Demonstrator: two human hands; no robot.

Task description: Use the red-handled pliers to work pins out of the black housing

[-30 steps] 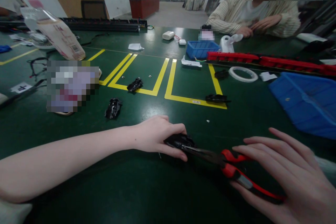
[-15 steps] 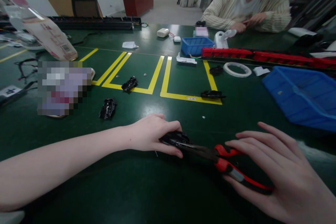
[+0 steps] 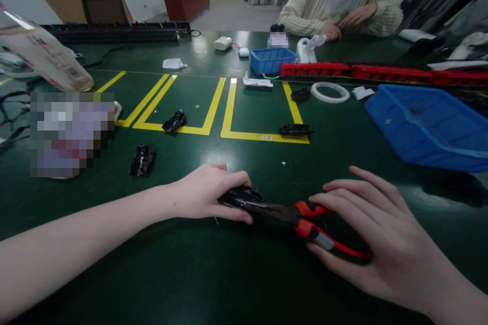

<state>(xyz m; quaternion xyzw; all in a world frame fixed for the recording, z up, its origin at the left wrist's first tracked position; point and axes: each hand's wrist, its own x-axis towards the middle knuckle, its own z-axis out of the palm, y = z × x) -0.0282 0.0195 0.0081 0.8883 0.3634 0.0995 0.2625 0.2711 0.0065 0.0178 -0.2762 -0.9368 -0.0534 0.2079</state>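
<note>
My left hand [image 3: 211, 190] pinches a black plastic part [image 3: 240, 196] between thumb and fingers, low over the green table. Red-and-black long-nose pliers [image 3: 307, 226] reach in from the right, their jaws at the part's right end; what the jaw tips touch is too dark to make out. My right hand [image 3: 366, 233] is closed around the plier handles, with its fingers on the upper handle and the thumb under the lower one. Similar black parts lie farther off: one [image 3: 142, 160] left of my left hand, another [image 3: 174, 122] on yellow tape, and a third [image 3: 296, 130] ahead.
A large blue bin [image 3: 430, 127] stands at right, a smaller blue basket [image 3: 272, 62] farther back. Beyond a white tape roll [image 3: 330, 92] runs a long red strip [image 3: 381, 72]. A bottle [image 3: 46, 51] leans at left. Across the table sits a person in a striped shirt [image 3: 343, 10].
The view has shifted, so the table things appear farther left. Both hands keep their grip, with the pliers still at the black part. The person opposite has moved their hands slightly.
</note>
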